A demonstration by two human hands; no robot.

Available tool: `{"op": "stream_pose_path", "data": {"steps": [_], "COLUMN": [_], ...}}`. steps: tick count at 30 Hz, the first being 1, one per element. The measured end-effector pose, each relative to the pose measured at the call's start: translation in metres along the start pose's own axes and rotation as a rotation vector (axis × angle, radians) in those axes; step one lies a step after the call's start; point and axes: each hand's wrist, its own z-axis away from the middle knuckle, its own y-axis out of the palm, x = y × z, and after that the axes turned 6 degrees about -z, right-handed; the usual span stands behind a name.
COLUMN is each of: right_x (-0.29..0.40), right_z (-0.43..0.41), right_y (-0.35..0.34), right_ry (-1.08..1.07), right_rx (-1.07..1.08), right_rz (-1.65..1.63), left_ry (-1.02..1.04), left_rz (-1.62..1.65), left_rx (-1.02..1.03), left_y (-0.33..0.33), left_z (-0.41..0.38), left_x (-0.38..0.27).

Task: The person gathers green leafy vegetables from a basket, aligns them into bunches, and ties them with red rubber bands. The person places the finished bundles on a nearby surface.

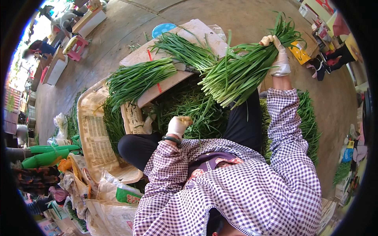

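My right hand [274,48], in a pale glove, is raised at the upper right. It grips the leafy end of a large bunch of garlic chives [236,76], whose pale cut ends hang toward the lower left. My left hand [178,126], also gloved, with a dark bangle at its wrist, is curled above my lap. Its fingertips look yellowish, and whether they pinch anything cannot be made out. Loose green leaves [200,115] lie in a heap just beyond it. Two more chive bundles, a left one [141,78] and a right one [186,50], rest on a pale board [134,60] with red marks.
A beige plastic crate [97,129] holding greens stands at my left, with woven sacks [112,212] below it. More chives [307,124] lie beyond my right arm. A blue round stool [163,29] is behind the board. Other people are at the upper left and far right.
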Motion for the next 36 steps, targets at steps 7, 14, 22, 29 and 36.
{"op": "stream_pose_path", "data": {"steps": [7, 14, 22, 29, 36], "right_x": [-0.018, -0.028, -0.035, -0.033, -0.003], "right_z": [0.001, 0.008, 0.019, 0.023, 0.023], "right_y": [0.0, 0.013, 0.041, 0.046, 0.046], "right_ry": [0.022, 0.133, 0.29, 0.3, 0.207], "right_rx": [-0.019, 0.072, 0.167, 0.208, 0.262], "right_rz": [0.043, -0.085, -0.063, -0.03, -0.25], "left_ry": [0.288, 0.089, 0.111, 0.238, -0.175], "left_rz": [0.588, 0.862, 0.837, 0.735, -0.808], "left_rx": [0.058, -0.003, 0.097, -0.036, -0.104], "left_y": [0.017, 0.003, 0.024, 0.022, -0.025], "left_z": [-0.002, -0.012, -0.021, -0.013, -0.021], "left_x": [-0.08, -0.092, -0.095, -0.093, -0.028]}}
